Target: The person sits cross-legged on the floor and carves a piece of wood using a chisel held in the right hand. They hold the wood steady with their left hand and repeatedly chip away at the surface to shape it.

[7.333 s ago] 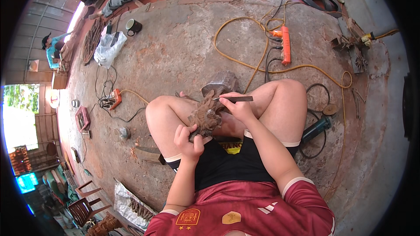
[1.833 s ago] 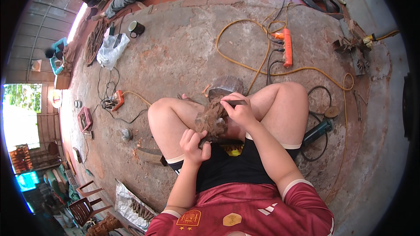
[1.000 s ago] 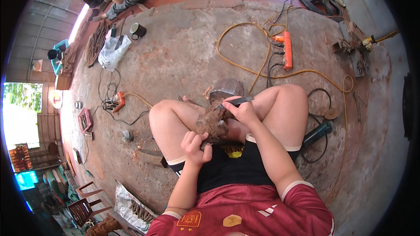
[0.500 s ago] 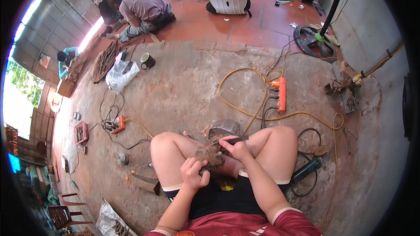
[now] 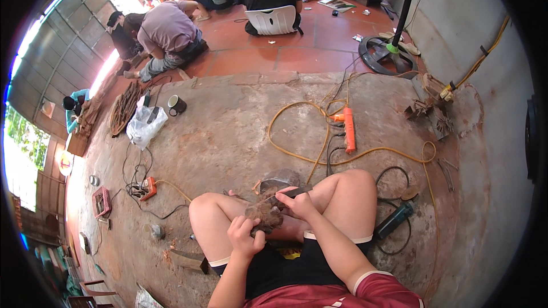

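Brown wood carving lies between the hands, the left hand's curled fingers gripping its near end, the right hand's pinching a dark flat tool. Bent knees bound the fingers on both sides; a dark block sits just beyond them, with open concrete floor farther ahead. The carving's long axis slants forward-right from the left fingers; the tool's narrow end points leftward.

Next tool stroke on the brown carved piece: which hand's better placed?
Right, probably: the right hand holds the dark tool close to the brown carved piece, while the left hand seems occupied gripping the piece's near end.
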A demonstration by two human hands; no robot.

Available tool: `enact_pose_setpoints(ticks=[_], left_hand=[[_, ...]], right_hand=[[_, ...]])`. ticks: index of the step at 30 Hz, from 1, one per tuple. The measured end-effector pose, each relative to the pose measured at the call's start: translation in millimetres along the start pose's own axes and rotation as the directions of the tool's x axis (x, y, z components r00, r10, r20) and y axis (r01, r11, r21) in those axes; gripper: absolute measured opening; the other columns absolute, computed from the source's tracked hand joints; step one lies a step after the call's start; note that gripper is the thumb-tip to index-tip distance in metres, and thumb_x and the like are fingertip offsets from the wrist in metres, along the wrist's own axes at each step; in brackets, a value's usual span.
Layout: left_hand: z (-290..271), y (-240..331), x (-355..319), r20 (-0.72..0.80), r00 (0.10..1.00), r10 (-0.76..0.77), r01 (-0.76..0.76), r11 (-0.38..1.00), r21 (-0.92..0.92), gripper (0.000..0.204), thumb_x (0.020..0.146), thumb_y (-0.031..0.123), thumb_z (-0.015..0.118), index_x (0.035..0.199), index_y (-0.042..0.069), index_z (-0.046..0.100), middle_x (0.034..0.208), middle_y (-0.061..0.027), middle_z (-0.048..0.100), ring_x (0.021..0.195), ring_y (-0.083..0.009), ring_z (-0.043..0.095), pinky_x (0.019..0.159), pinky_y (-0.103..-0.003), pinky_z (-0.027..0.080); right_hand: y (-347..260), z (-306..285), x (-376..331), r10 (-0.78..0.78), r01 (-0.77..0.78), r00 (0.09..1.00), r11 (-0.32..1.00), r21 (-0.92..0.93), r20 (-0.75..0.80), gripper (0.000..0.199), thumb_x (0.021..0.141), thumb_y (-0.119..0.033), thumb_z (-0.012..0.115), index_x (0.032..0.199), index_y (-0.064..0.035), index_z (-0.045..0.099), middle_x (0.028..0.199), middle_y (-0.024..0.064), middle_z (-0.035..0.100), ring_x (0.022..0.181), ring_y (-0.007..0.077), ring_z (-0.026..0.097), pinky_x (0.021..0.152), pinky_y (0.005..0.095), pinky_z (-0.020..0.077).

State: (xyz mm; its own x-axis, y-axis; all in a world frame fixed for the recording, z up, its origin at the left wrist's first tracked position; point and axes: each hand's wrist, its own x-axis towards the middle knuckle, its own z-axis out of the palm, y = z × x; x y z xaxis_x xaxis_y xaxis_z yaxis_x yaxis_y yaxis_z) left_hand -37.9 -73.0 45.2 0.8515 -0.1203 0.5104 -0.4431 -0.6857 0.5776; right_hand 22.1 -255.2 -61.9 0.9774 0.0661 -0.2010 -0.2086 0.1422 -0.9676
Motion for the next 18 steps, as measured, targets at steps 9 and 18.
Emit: enact_pose_setpoints(ticks=[9, 18], left_hand=[[-3, 6, -2, 0.022, 0.999, -0.038, 0.038, 0.999, -0.003, 0.012, 0.057, 0.005, 0.056, 0.067, -0.001, 0.058, 0.060, -0.0146, 0.048, 0.055, -0.0328, 0.047, 0.053, -0.040, 0.040], [0, 1, -14, 0.010, 0.999, -0.036, 0.036, 0.999, 0.002, 0.014, 0.056, 0.007, 0.058, 0.068, 0.000, 0.060, 0.061, -0.0137, 0.048, 0.056, -0.0322, 0.048, 0.053, -0.040, 0.041]], right_hand=[[3, -3, -1, 0.004, -0.007, 0.999, 0.998, 0.069, 0.051, 0.015, 0.087, -0.016, 0.073, 0.092, -0.0021, 0.070, 0.082, 0.0027, 0.068, 0.071, 0.0092, 0.060, 0.063, 0.0255, 0.0483], [-10, -1, -5, 0.119, -0.117, 0.992, 0.992, -0.036, 0.036, 0.019, 0.087, -0.021, 0.073, 0.094, -0.0041, 0.071, 0.081, 0.0042, 0.068, 0.075, 0.0125, 0.062, 0.068, 0.0284, 0.0506]])
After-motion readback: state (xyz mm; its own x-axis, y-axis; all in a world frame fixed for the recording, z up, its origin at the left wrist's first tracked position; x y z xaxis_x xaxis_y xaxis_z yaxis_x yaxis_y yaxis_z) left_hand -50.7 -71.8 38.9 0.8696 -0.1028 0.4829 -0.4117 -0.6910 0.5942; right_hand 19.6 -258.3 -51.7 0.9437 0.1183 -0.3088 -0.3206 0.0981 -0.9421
